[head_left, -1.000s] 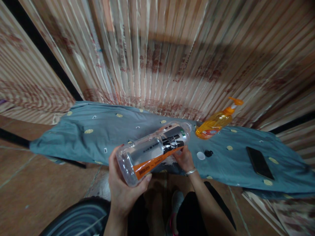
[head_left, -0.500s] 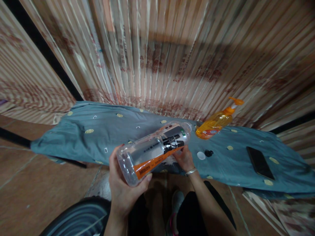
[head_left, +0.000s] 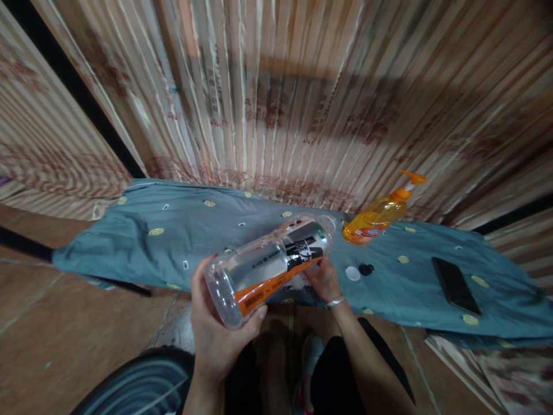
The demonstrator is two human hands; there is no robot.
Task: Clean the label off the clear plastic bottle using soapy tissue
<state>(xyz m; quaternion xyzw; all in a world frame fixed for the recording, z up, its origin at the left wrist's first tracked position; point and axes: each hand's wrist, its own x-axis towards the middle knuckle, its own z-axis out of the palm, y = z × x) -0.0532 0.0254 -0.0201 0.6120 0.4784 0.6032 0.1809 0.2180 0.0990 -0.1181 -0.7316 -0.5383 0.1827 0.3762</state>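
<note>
A: Above the near edge of the blue-grey cloth [head_left: 142, 242], toward its middle, what am I holding?

B: You are gripping a clear plastic bottle [head_left: 270, 265] with an orange and black label, lying almost flat in the air. Your left hand [head_left: 216, 334] is wrapping the base end, thumb on one side and fingers curled underneath, closed firmly around it.

A: And my right hand?

B: Your right hand [head_left: 322, 280] is sitting under the bottle's shoulder end, fingers bent up against the label. It is touching the bottle, but I cannot tell how tightly it is clasping, since the bottle is covering the fingertips.

A: What is lying to the right of that?

B: A small white cap [head_left: 352, 273] and a small black object [head_left: 366, 268] are resting just beside each other on the cloth, near your right hand. Toward the far edge, an orange pump bottle [head_left: 375, 220] is lying tilted on its side, nozzle pointing right. Well apart, near the right end, a dark phone [head_left: 456, 285] is lying flat.
</note>
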